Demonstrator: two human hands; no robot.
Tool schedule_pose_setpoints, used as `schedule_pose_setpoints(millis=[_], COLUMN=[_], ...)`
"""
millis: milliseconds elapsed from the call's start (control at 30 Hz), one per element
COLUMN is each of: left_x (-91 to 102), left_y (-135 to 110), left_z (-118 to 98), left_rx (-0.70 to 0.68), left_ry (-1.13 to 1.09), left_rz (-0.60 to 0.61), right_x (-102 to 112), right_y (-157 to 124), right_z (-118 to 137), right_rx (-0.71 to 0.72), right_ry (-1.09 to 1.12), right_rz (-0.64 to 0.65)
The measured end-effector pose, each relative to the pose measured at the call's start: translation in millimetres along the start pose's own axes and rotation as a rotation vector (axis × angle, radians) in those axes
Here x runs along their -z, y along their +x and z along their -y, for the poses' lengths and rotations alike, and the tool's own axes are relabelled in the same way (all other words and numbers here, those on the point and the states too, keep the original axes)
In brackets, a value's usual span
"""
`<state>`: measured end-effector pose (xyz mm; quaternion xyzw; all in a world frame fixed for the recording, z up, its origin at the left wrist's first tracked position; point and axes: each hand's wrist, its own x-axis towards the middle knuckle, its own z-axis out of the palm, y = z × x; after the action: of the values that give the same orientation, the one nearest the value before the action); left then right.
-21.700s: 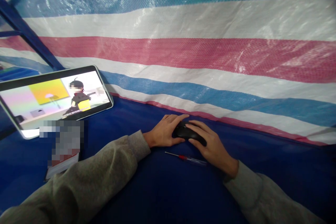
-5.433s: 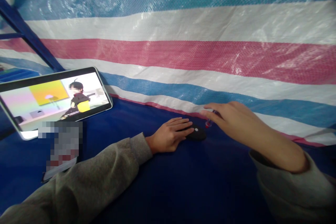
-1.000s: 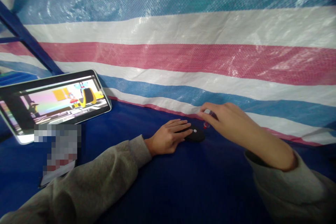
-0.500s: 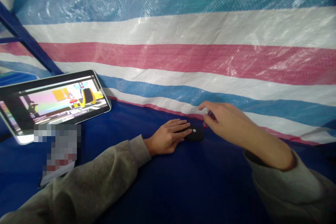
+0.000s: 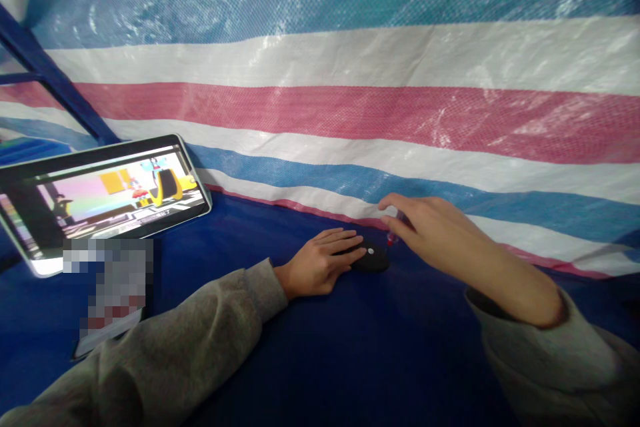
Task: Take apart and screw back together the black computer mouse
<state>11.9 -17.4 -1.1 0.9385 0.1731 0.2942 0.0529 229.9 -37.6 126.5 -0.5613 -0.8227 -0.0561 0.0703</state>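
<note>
My left hand (image 5: 320, 263) lies flat, its fingers stretched over the left part of a black oval thing (image 5: 375, 260). A small white spot (image 5: 370, 251) shows on top of that oval, just beyond my fingertips. To the right, my right hand (image 5: 425, 223) is raised with bent fingers around a small clear thing with a red tip (image 5: 391, 239). The tip points down, near the oval's upper right edge. My fingers hide most of this clear thing, so its kind is unclear, and I cannot tell whether the tip touches anything.
A tablet (image 5: 120, 190) with a lit cartoon picture leans at the left. In front of it lies a blurred-out phone-like object (image 5: 117, 293). A striped plastic sheet (image 5: 320, 107) hangs behind the dark blue surface (image 5: 340, 360). A blue bar (image 5: 60, 80) slants at the upper left.
The clear thing in my right hand has shifted slightly, and a little more of it shows near the red tip. My left hand stays in place on the black oval.
</note>
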Motion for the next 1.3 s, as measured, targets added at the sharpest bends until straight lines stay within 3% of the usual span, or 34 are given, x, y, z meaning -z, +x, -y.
schedule_pose_setpoints(millis=[333, 533, 867, 1300], left_x=[-0.4, -0.7, -0.4, -1.1], left_y=[-0.9, -1.0, -0.7, -0.7], left_z=[0.9, 1.0, 1.3, 1.1], left_rx=[0.002, 0.001, -0.007, -0.008], left_ry=[-0.006, 0.004, 0.002, 0.014], left_rz=[-0.001, 0.007, -0.005, 0.003], right_x=[3.3, 2.7, 1.7, 0.7], right_y=[-1.0, -1.5, -0.7, -1.0], right_z=[3.5, 5.2, 4.0, -3.9], right_rx=[-0.074, 0.003, -0.067, -0.028], right_ry=[0.010, 0.039, 0.032, -0.013], right_rz=[0.050, -0.010, 0.036, 0.006])
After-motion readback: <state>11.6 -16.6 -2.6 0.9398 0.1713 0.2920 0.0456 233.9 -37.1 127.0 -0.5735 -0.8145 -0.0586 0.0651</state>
